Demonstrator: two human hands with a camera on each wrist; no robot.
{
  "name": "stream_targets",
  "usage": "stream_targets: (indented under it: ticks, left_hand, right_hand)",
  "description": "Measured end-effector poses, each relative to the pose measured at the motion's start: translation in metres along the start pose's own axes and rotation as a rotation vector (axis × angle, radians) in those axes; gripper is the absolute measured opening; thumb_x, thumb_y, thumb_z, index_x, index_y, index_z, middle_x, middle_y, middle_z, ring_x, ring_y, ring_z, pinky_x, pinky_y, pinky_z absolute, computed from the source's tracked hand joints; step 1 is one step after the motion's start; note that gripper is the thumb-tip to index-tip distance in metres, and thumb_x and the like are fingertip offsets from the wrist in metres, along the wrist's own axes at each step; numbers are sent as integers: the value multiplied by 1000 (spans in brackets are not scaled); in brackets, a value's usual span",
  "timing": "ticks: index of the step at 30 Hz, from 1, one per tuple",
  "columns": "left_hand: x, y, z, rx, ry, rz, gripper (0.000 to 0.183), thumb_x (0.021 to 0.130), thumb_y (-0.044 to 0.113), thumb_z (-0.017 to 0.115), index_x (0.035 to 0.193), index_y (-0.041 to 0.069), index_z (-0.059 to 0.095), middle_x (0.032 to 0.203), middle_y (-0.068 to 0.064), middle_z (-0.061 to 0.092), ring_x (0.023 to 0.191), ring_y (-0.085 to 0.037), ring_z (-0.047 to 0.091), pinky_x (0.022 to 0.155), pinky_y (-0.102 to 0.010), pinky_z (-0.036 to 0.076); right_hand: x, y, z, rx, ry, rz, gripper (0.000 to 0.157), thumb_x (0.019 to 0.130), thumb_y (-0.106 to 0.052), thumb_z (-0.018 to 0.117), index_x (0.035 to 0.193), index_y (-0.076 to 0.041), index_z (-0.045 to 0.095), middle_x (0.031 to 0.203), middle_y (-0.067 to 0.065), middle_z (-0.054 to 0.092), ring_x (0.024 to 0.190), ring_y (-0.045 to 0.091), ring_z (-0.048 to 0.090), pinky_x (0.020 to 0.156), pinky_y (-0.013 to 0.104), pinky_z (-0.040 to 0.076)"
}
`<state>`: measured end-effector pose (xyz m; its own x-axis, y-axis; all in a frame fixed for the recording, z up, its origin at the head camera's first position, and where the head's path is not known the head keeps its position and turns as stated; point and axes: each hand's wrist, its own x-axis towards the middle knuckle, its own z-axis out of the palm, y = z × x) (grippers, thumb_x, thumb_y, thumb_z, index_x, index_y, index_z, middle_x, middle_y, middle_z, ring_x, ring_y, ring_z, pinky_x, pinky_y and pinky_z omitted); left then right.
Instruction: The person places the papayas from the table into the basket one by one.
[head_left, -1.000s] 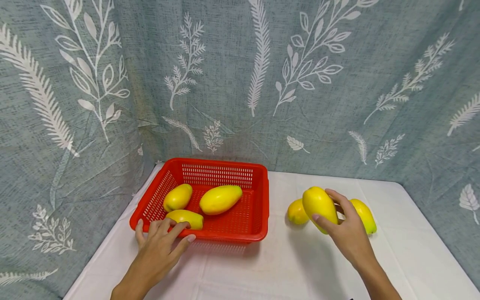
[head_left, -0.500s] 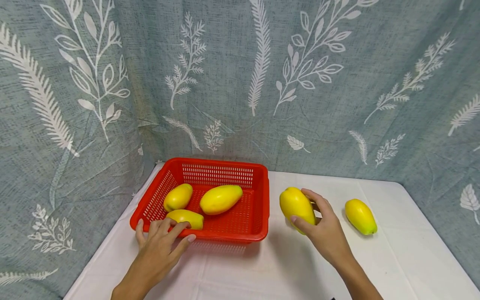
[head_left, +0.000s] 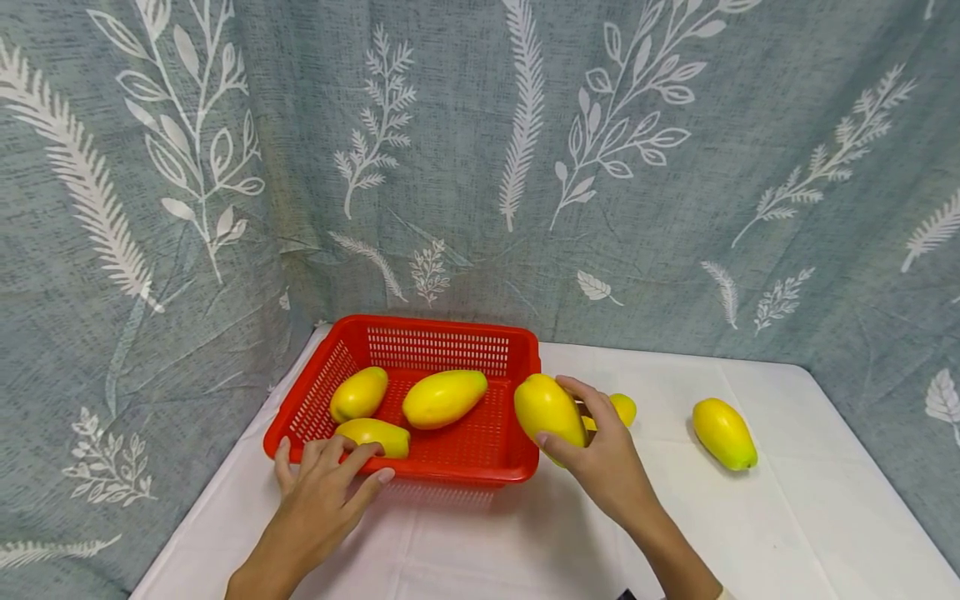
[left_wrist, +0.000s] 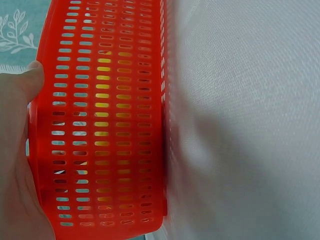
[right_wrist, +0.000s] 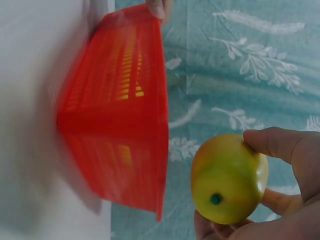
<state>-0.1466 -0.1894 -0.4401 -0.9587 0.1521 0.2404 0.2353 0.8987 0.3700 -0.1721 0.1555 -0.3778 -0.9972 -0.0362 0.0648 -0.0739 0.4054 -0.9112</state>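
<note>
My right hand [head_left: 611, 471] holds a yellow papaya [head_left: 550, 414] with a greenish end, thumb on one side and fingers on the other. It is raised at the right rim of a red plastic basket [head_left: 480, 477]; in the right wrist view the papaya [right_wrist: 227, 182] hangs beside the basket wall, above rim height. My left hand [head_left: 315, 504] grips the basket's front rim near its left corner, fingers over the edge. Inside the basket lie three papayas: one at the left [head_left: 358, 394], one in the middle [head_left: 444, 399], one at the front [head_left: 378, 437], partly hidden by my left fingers.
Behind my right hand a papaya [head_left: 624, 409] lies partly hidden on the white tablecloth [head_left: 810, 500]. Another papaya [head_left: 723, 433] rests farther right. A grey-green curtain [head_left: 465, 167] with white leaf patterns hangs close behind the basket and along both sides.
My right hand has carried its papaya leftward, from over the table papayas to the basket's right rim. My left hand keeps its place on the basket.
</note>
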Motion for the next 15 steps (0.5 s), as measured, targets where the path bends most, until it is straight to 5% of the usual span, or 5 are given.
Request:
stream_targets:
  ticks: [15]
  left_hand:
    - [0,0,0,6,-13,-11,41,101,51,67,129,21,71,119,-13,61,122,-42,47,112,-81,0]
  right_hand:
    - [11,-10,38,41,-58,-86,65,89,-23,82,149,-26,56,141,3,55,120,26,56,93,38,54]
